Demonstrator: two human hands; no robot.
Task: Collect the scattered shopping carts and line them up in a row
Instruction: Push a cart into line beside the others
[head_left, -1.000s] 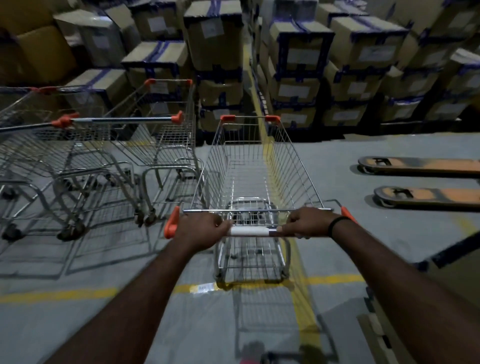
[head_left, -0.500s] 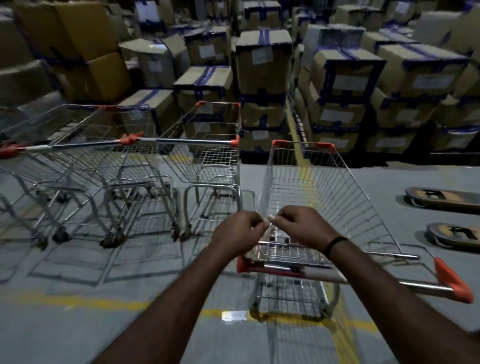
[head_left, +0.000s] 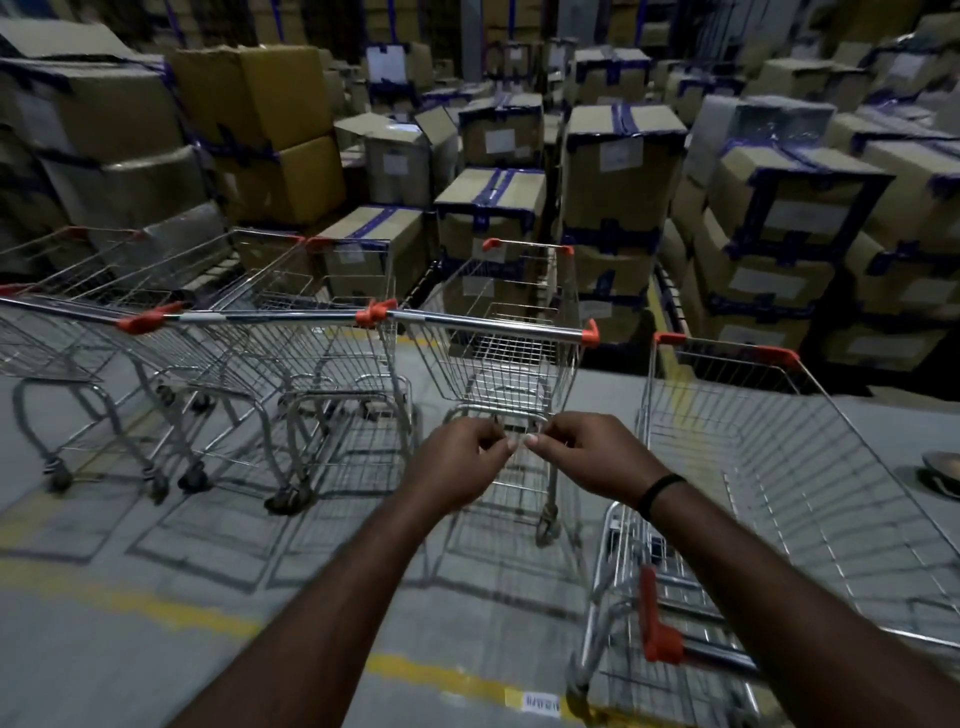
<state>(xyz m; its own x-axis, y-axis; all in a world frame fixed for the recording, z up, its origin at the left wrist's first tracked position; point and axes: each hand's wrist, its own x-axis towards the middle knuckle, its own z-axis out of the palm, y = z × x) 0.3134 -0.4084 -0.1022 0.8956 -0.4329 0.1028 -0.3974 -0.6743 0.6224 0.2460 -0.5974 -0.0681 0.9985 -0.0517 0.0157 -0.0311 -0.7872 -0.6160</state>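
Steel cart (head_left: 779, 493) stands just right of our fingers (head_left: 543, 439), a row of carts (head_left: 311, 338) beyond them. Our left hand (head_left: 457, 467) and right hand (head_left: 592, 460) are clenched, fingertips touching, holding nothing.

Shiny metal wire carts (head_left: 488, 325), matt cardboard boxes (head_left: 618, 171).

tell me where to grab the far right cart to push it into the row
The handle bar beside the orange end cap, from the near side: the basket points away toward the boxes, so a push there should roll it forward.
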